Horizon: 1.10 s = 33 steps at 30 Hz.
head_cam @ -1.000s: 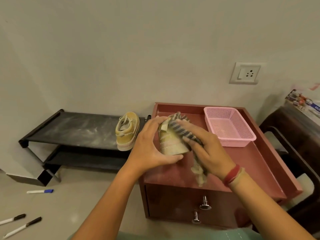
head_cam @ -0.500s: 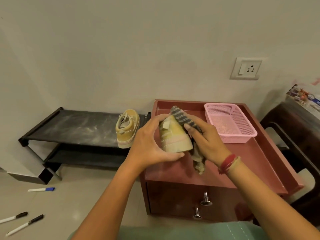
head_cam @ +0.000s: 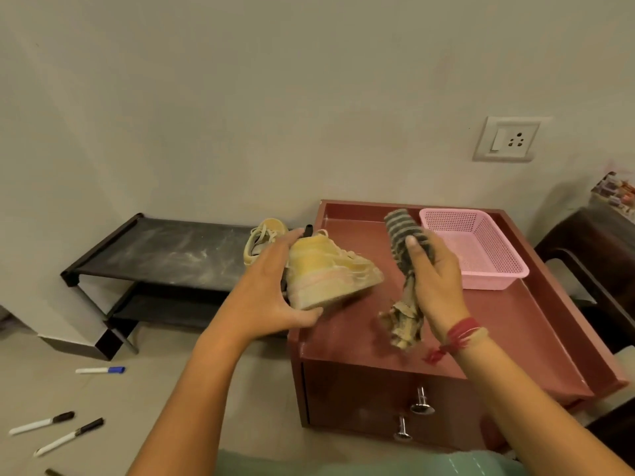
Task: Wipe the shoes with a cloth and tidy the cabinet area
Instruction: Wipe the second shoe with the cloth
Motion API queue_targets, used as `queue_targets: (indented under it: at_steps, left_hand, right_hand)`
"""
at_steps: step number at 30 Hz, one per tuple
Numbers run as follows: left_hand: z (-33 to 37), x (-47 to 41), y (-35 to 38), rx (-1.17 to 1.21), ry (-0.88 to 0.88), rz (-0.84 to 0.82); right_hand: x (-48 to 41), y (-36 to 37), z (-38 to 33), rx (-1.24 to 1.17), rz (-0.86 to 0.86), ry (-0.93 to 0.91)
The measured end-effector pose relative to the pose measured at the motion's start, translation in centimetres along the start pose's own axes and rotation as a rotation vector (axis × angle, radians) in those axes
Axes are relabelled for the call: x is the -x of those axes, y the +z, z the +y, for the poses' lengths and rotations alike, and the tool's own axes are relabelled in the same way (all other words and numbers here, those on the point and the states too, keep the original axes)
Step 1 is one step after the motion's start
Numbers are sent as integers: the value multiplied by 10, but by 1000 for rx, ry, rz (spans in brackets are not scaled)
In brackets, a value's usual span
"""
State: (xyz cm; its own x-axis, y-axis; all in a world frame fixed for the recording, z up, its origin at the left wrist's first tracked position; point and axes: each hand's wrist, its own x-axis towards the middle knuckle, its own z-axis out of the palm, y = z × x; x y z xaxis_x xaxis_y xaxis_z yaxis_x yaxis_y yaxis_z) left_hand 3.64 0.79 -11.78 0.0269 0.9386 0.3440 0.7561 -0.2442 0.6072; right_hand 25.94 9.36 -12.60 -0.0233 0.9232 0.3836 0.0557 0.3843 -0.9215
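2 hands are busy in front of us, and we judge that we are in the wiping step for the first shoe. Our left hand (head_cam: 271,297) grips the yellow shoe (head_cam: 330,273) from its heel side and holds it in the air, over the left front edge of the red cabinet (head_cam: 515,338). Our right hand (head_cam: 436,280) is closed around the striped cloth (head_cam: 405,269), which hangs down in a bunch, apart from the shoe.

Compared with 0.5 s ago, the cloth is no longer pressed on the shoe; the right hand has pulled away to the right, and the shoe is turned so its side faces us.

For the next move, we think there are 2 options: bring the cloth back on a part not yet wiped, or put this shoe on the black rack (head_cam: 171,249) next to the second shoe (head_cam: 264,242), which waits there. The rack looks dusty, and 3 markers (head_cam: 99,370) lie on the floor, so tidying is not done.
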Motion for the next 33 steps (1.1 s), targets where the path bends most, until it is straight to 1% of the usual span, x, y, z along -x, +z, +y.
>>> queue_targets:
  at_steps: [2, 4, 6, 7, 8, 11, 12, 15, 16, 17, 19, 20, 21, 23, 24, 25, 28, 29, 30, 33]
  left_hand:
    - [-2, 4, -1, -73, -29, -35]
    - [-2, 6, 3, -106, -44, -44]
    - [-2, 5, 5, -120, -32, -18]
    - [-4, 4, 6, -121, -26, -5]
    - [-6, 3, 6, -117, -27, 3]
    - [-10, 3, 6, -85, -67, 46]
    - [-11, 3, 6, -70, -73, 59]
    - [-16, 1, 8, -45, -47, 62]
    - [-17, 1, 8, -59, -34, 65]
    - [-17, 1, 9, -70, -25, 71]
    - [-14, 1, 12, -63, -21, 92]
    - [-13, 1, 14, -50, -22, 98]
    - [-11, 1, 15, -38, -23, 98]
    - [-10, -1, 17, -23, -26, 90]
    - [-11, -1, 17, -20, -30, 86]
    - [-11, -1, 18, -21, -35, 83]
    - [-10, -2, 19, -26, -60, 76]
    - [-10, -3, 20, -28, -63, 77]
    - [-10, -3, 21, -26, -60, 78]
    - [-13, -4, 21, -1, -46, 68]
  right_hand:
    - [11, 15, 2, 177, -120, -87]
    - [28, 33, -1, 278, -308, -211]
    - [43, 47, -3, 385, -511, -324]
    - [45, 50, 2, 434, -573, -367]
    - [43, 50, 7, 459, -581, -367]
    - [31, 42, 12, 442, -424, -180]
    - [33, 42, 10, 440, -417, -177]
    - [46, 47, 5, 410, -567, -333]
    - [46, 47, 8, 413, -578, -354]
    - [40, 44, 13, 406, -543, -315]
    - [30, 39, 17, 392, -407, -191]
    - [29, 38, 15, 405, -374, -180]
    - [33, 39, 11, 405, -388, -213]
    - [46, 44, 4, 402, -510, -327]
    - [48, 44, 5, 404, -551, -354]
    - [45, 42, 8, 402, -544, -331]
    - [23, 28, 19, 397, -368, -177]
    - [23, 26, 19, 409, -351, -161]
    - [28, 27, 16, 405, -364, -171]
    - [45, 32, 10, 370, -488, -274]
